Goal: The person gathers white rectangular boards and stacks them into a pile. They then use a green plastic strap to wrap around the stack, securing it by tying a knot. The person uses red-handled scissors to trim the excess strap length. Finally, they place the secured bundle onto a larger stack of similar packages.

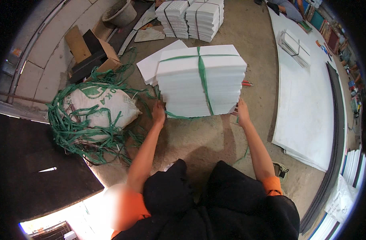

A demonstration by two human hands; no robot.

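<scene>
In front of me stands a thick stack of white foam sheets [183,86], bound crosswise with green plastic strapping [202,70]. My left hand [158,113] is at the stack's lower left corner, and my right hand [242,112] is at its lower right corner. Both hands grip the stack from its sides, with some fingertips hidden behind or under it. A few loose white sheets [151,64] lie on the floor behind the stack's left side. Red-handled pliers or cutters [247,83] show just past its right edge.
To the left, tangled green strapping [67,132] drapes over a stuffed white sack [107,106]. Beyond it are a cardboard box [109,54] and a bucket [121,15]. More tied white stacks [205,20] stand at the back. Large white boards [303,116] lie along the right, where another person [289,10] sits.
</scene>
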